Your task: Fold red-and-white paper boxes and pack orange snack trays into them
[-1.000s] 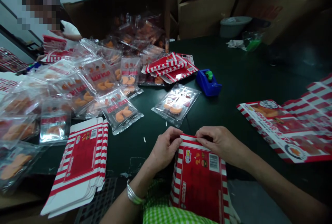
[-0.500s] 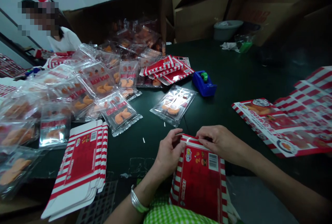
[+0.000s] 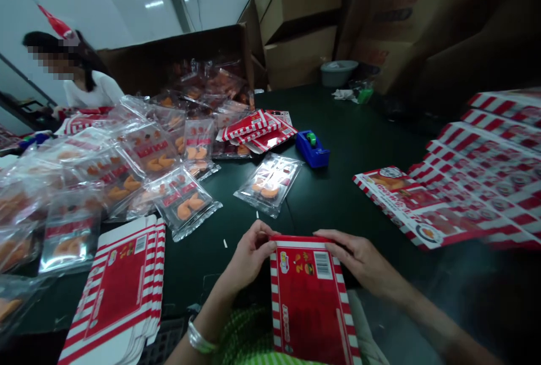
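Note:
My left hand point(image 3: 250, 251) and my right hand point(image 3: 355, 257) grip the top corners of a red-and-white striped cardboard food carton point(image 3: 309, 303), which is flattened or nearly so and stands on my lap. Its barcode panel faces up. Just ahead of my left hand lies a clear plastic blister pack point(image 3: 268, 185) of orange pieces. To the left is a stack of flat striped cartons point(image 3: 120, 283). Silver bangles point(image 3: 199, 339) circle my left wrist.
Many clear packs point(image 3: 114, 168) are heaped on the dark green table point(image 3: 350, 128). Printed striped sheets point(image 3: 477, 179) fan out at right. A blue tape dispenser point(image 3: 311, 149) stands beyond. A person point(image 3: 87, 86) works at the far left, near a brown cardboard box point(image 3: 169, 58).
My hands have moved apart to the carton's top corners, and its top edge now sits level. The view has tilted, bringing more of the striped sheets and upper boxes into sight.

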Tool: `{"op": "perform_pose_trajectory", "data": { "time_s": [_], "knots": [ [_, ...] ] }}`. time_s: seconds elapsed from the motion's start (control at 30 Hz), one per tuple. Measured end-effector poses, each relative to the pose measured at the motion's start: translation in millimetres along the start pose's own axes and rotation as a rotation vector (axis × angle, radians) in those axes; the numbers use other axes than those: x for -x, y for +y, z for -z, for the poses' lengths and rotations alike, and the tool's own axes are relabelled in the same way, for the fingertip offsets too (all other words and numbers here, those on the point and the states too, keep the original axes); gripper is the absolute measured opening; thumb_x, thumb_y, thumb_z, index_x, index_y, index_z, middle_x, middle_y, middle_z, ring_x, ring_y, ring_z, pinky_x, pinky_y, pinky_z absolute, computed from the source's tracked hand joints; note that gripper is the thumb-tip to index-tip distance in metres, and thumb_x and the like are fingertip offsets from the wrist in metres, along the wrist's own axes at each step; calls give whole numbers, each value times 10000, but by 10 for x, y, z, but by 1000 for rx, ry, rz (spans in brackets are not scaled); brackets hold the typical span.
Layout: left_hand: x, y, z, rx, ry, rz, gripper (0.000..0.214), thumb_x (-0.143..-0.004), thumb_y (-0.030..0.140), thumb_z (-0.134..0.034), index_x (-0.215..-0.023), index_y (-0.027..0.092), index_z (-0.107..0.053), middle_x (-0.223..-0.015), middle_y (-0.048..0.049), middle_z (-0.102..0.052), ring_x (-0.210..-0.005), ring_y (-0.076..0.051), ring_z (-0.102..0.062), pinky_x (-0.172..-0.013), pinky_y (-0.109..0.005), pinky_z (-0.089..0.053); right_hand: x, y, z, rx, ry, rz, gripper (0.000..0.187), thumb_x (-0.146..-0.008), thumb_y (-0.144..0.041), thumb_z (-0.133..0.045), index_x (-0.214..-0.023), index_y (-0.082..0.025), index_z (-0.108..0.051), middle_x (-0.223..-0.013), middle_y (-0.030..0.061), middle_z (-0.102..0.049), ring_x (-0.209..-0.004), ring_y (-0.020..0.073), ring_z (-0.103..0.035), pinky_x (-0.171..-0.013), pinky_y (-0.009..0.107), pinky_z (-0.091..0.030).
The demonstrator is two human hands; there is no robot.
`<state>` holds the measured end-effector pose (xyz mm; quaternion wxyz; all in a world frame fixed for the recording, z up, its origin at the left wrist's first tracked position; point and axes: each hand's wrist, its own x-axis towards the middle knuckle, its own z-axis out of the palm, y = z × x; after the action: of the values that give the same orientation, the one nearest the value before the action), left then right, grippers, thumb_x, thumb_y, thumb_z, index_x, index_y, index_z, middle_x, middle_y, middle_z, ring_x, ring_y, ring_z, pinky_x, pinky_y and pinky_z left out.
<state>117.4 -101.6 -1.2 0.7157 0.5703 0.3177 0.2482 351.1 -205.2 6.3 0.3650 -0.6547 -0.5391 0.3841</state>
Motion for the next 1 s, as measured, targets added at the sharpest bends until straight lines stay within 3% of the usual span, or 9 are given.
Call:
{"op": "perform_pose_trajectory", "data": {
  "time_s": [0.07,0.17,0.33,0.43,0.5,0.57,0.63,0.8,1.0],
  "knots": [
    [41,-38,-22,-110,-2,-17,150,-836,322,-595,-916,201,-561,-964,-24,-674,-845,-159,-616,-735,-263,-486,95,62,-105,-11,66,5,374,-864,-473,-503,-1059,-226,-705,-1117,68,-703,-1040,266,-633,-929,378,-475],
    [97,-150,-85,-259,50,-52,253,-889,348,-503,-1068,208,-616,-1026,-35,-667,-923,-176,-603,-806,-275,-475,187,90,-243,-58,82,-6,392,-848,-505,-518,-1027,-219,-717,-1103,73,-709,-1033,269,-634,-941,392,-472],
    [55,-305,-139,-140,228,53,360,-789,502,-596,-879,158,-658,-820,-34,-686,-766,-198,-626,-684,-287,-494,53,196,-157,-245,22,-105,413,-808,-529,-575,-996,-190,-716,-995,74,-728,-910,257,-677,-807,384,-549],
    [-17,-330,-139,-46,304,83,443,-686,583,-667,-805,156,-658,-704,-17,-680,-667,-200,-628,-599,-279,-485,-454,249,149,-191,186,-141,429,-842,-462,-563,-1136,-161,-647,-1121,114,-675,-1006,270,-646,-831,394,-542],
    [-48,-348,-126,-26,344,63,467,-657,607,-681,-798,161,-676,-694,-20,-693,-662,-209,-637,-587,-278,-487,-928,224,361,-125,428,-145,473,-901,-390,-506,-1310,-152,-502,-1363,153,-503,-1240,281,-489,-971,420,-459],
    [-67,-379,-100,-20,351,60,471,-645,618,-686,-785,168,-693,-702,-26,-708,-678,-224,-649,-590,-284,-498,-1381,179,505,-55,593,-165,565,-880,-327,-584,-1387,-167,-393,-1478,153,-342,-1345,311,-337,-1060,492,-350],
    [-82,-416,-71,-24,325,71,473,-633,622,-694,-782,173,-710,-733,-36,-722,-713,-241,-660,-612,-296,-515,-1706,156,579,-3,656,-191,576,-863,-291,-629,-1380,-193,-395,-1469,135,-345,-1319,327,-360,-1055,554,-326],
    [-86,-466,-70,52,313,96,479,-624,626,-700,-796,179,-711,-766,-51,-728,-727,-254,-668,-628,-318,-531,-1945,212,774,16,567,-258,407,-895,-282,-599,-1279,-186,-500,-1324,101,-501,-1154,269,-525,-949,501,-451],
    [-66,-451,-96,134,322,152,520,-611,643,-696,-842,177,-684,-818,-71,-727,-747,-279,-679,-641,-367,-547,-2173,78,1044,-177,459,-495,327,-908,-327,-582,-1185,-157,-556,-1191,89,-577,-1002,221,-600,-827,426,-527]
  ]
}}
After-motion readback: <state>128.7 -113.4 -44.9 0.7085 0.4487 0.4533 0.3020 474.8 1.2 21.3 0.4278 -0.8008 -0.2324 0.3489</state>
